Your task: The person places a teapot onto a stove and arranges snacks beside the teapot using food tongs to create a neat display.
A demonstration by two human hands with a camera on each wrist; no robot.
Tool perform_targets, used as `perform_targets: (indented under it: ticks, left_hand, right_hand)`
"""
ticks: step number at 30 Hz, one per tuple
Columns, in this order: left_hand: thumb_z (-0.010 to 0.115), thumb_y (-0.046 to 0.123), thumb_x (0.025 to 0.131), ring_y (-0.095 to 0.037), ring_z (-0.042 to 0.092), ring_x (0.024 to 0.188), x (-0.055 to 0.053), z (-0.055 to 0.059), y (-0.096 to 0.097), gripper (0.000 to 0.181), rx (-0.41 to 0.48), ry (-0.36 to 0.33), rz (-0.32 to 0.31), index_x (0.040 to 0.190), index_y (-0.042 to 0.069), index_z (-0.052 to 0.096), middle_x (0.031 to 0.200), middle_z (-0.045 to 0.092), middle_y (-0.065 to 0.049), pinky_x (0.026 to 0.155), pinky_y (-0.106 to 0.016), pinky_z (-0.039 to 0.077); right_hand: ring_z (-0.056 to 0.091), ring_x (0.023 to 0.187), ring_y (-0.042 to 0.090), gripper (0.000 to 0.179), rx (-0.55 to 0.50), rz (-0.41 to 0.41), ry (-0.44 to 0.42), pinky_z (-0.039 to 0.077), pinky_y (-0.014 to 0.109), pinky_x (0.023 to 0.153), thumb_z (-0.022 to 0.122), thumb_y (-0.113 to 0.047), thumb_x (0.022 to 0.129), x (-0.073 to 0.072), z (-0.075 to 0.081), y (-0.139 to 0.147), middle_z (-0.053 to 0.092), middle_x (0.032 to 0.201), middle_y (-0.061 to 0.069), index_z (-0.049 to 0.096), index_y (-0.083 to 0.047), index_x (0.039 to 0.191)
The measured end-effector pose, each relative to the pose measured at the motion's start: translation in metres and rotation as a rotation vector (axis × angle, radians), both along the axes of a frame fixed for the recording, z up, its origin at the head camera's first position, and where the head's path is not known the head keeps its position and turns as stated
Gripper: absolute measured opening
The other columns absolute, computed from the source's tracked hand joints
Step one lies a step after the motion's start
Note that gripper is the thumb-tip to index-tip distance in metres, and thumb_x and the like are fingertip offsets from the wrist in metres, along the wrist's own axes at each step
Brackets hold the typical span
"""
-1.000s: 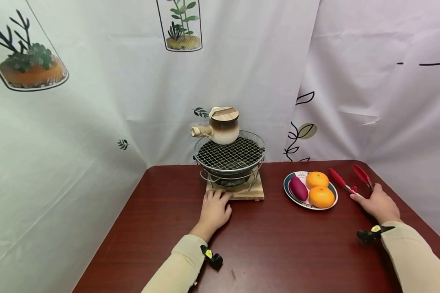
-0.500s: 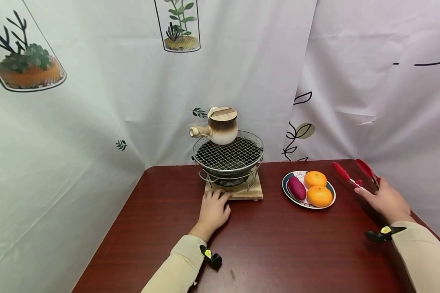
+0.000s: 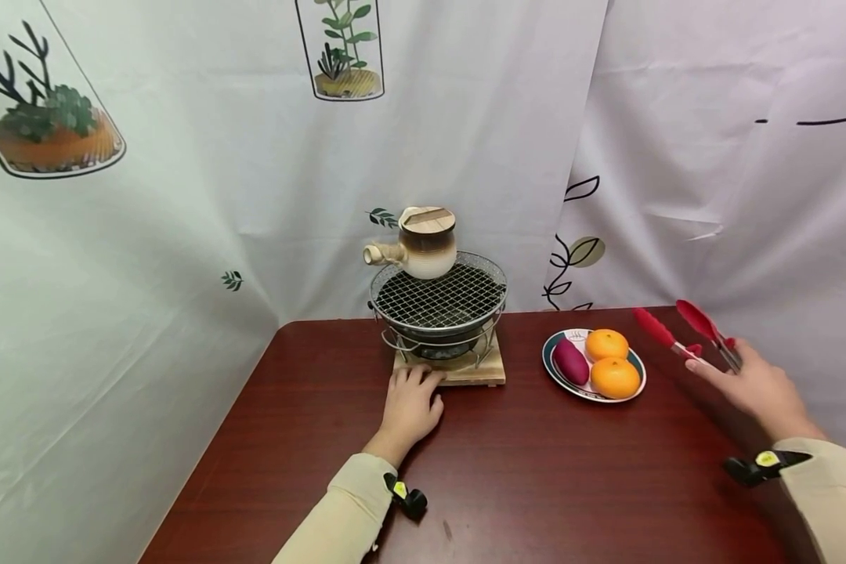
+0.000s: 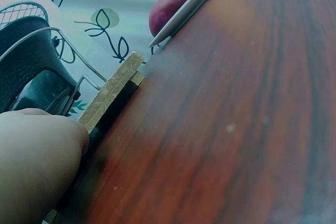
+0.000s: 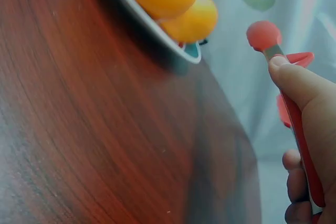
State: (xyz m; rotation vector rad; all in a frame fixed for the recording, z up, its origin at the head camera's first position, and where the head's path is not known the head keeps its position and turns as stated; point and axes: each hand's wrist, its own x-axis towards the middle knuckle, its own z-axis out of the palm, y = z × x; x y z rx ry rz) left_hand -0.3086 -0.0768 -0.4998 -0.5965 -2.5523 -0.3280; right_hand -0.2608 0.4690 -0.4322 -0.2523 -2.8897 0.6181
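My left hand [image 3: 409, 407] rests at the front left edge of a wooden board [image 3: 474, 374], fingertips over its top. A round tabletop grill [image 3: 440, 301] in a wire stand sits on that board. In my right hand [image 3: 768, 392] are red-tipped tongs [image 3: 698, 319], gripped by their handles and raised above the table at the right, with the two arms spread apart. Seen from the right wrist, the thumb [image 5: 296, 77] lies along one metal arm of the tongs, while the other fingers curl round the handle.
On the grill mesh stands a brown and cream clay pot [image 3: 428, 254] with a side handle and wooden lid. A plate [image 3: 558, 382] between grill and tongs holds two oranges [image 3: 615, 379] and a purple oval item [image 3: 571, 362]. Patterned cloth [image 3: 493, 157] hangs behind the dark red table [image 3: 522, 470].
My right hand has lifted the tongs off the table and drawn slightly back to the right. The left hand stays at the board. Plate, grill and pot keep their places.
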Motion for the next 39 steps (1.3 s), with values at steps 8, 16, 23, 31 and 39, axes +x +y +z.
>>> perform_targets:
  ticks: [8,16,23,31,39]
  left_hand:
    - [0.069,0.021,0.085,-0.035,0.053,0.109,-0.001,-0.001,0.001,0.036,0.009,0.015,0.003,0.121,0.023,0.071,0.121,0.062,-0.007,0.098,-0.054,0.041]
    - [0.069,0.021,0.084,-0.035,0.053,0.107,-0.002,-0.002,0.002,0.036,0.012,0.028,-0.004,0.120,0.022,0.071,0.120,0.062,-0.007,0.097,-0.054,0.041]
    - [0.069,0.020,0.085,-0.035,0.053,0.108,-0.003,-0.001,0.001,0.036,0.013,0.020,-0.001,0.120,0.022,0.071,0.121,0.062,-0.007,0.097,-0.054,0.042]
    - [0.069,0.020,0.085,-0.035,0.053,0.109,-0.001,0.000,0.001,0.036,0.015,0.015,-0.002,0.120,0.022,0.071,0.122,0.061,-0.008,0.097,-0.055,0.041]
    - [0.068,0.020,0.084,-0.035,0.053,0.110,-0.001,0.000,0.001,0.036,0.022,0.012,-0.002,0.120,0.022,0.071,0.122,0.061,-0.008,0.098,-0.054,0.040]
  right_hand:
    - [0.053,0.090,0.055,0.100,0.042,0.019,-0.008,0.046,0.053,0.059,0.058,-0.066,0.091,0.009,0.016,-0.009,0.050,0.114,0.041,0.023,0.006,0.150]
    - [0.055,0.089,0.058,0.095,0.069,0.091,0.014,0.046,0.058,0.061,0.065,-0.062,0.089,0.023,0.025,-0.015,0.055,0.112,0.041,0.030,0.003,0.148]
    - [0.053,0.092,0.056,0.110,0.109,0.106,-0.061,0.048,0.062,0.067,0.062,-0.065,0.089,0.030,0.032,-0.020,0.056,0.111,0.041,0.015,0.010,0.155]
    - [0.057,0.081,0.045,0.107,0.158,0.151,-0.100,0.049,0.050,0.060,0.063,-0.065,0.089,0.039,0.040,-0.026,0.056,0.107,0.042,0.023,0.013,0.150]
    - [0.059,0.081,0.043,0.101,0.160,0.191,-0.119,0.050,0.051,0.061,0.065,-0.063,0.089,0.045,0.037,-0.030,0.057,0.110,0.043,0.030,0.013,0.147]
